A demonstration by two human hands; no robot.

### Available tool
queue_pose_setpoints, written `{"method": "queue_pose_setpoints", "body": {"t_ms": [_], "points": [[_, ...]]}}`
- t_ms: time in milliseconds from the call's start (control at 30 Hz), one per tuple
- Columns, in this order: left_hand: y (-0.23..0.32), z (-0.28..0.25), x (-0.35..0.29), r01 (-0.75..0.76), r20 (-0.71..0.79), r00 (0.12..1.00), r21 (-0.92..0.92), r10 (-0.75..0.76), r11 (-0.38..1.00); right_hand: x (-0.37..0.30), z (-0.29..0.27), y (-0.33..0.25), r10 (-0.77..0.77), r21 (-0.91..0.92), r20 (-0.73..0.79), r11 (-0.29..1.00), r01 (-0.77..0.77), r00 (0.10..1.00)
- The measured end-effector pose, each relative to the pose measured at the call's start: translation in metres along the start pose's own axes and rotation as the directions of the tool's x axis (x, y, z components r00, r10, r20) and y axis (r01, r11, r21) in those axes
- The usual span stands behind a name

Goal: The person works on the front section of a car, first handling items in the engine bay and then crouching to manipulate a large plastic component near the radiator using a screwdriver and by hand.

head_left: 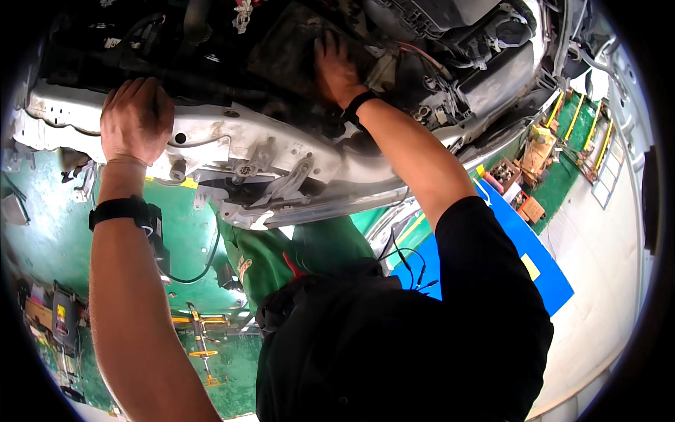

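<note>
My left hand (pixel 136 123) is wrapped over the top edge of a car's white front crossbeam (pixel 242 130), its fingertips hidden behind the edge. Deeper in the engine bay, my right hand (pixel 337 72) rests with its fingers stretched out on a dark, dirty, flat part (pixel 283 56). That palm is turned down, so I cannot see anything under it. A pinkish hose or cable (pixel 427 58) runs to the right of this hand. Both wrists wear black bands.
The headlight housing (pixel 492 81) lies to the right of my right arm. Below the beam are a blue board (pixel 524 264), dangling black cables (pixel 415 271) and green trousers (pixel 302 243). A yellow stand (pixel 202 344) is on the green floor, with boxes (pixel 540 151) at far right.
</note>
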State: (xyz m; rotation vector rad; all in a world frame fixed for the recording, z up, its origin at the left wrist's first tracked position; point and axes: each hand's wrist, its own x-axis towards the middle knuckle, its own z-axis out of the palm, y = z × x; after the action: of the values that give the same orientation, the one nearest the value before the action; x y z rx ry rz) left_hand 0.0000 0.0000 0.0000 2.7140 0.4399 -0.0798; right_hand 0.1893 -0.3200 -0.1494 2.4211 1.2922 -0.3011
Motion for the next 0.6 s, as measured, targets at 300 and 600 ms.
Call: {"method": "queue_pose_setpoints", "body": {"t_ms": [300,600], "points": [[0.002,0.002,-0.001,-0.031,-0.004,1.000,0.003,0.031,1.000,-0.002,-0.029,0.003,0.061,0.254,0.131,0.963,-0.093,0.990],[0.003,0.000,0.006,-0.039,-0.012,0.999,-0.016,0.039,0.999,0.013,0.002,-0.014,0.057,0.192,0.055,0.979,-0.067,0.997]]}}
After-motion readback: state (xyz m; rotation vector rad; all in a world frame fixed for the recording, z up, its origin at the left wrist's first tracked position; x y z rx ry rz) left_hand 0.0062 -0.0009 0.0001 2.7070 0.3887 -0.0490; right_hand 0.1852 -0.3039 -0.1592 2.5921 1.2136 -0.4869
